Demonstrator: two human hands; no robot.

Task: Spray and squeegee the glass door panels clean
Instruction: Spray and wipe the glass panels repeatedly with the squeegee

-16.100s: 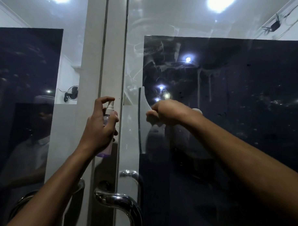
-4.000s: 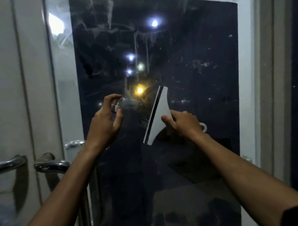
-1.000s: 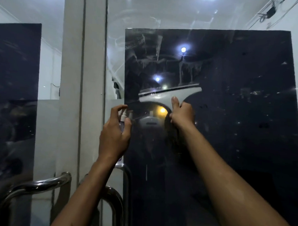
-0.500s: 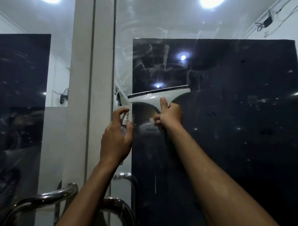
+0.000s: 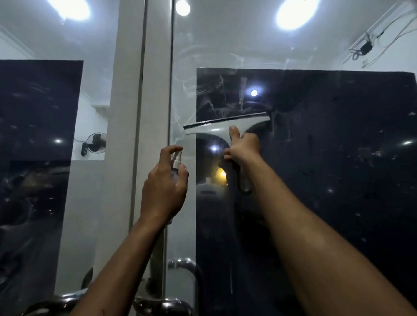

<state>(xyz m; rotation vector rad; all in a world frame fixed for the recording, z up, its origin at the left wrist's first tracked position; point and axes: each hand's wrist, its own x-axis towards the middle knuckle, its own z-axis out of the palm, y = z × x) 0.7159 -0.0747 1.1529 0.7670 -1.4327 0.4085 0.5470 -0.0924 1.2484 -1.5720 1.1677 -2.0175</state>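
Right hand [image 5: 243, 147] grips squeegee [image 5: 227, 127] against glass door panel [image 5: 332, 162]; left hand [image 5: 163, 191] holds spray bottle [image 5: 175, 166]

the glass door panel [image 5: 320, 161] is glossy and mirror-like, throwing back ceiling lights, with hazy smears and streaks across its upper part. the squeegee [image 5: 229, 128] looks like smooth pale plastic with a thin black rubbery blade along its top edge. the spray bottle [image 5: 175, 171] is clear, shiny plastic with a white nozzle. the door frame [image 5: 155, 85] is matt and pale. the door handles [image 5: 164, 307] are polished, chrome-like metal.
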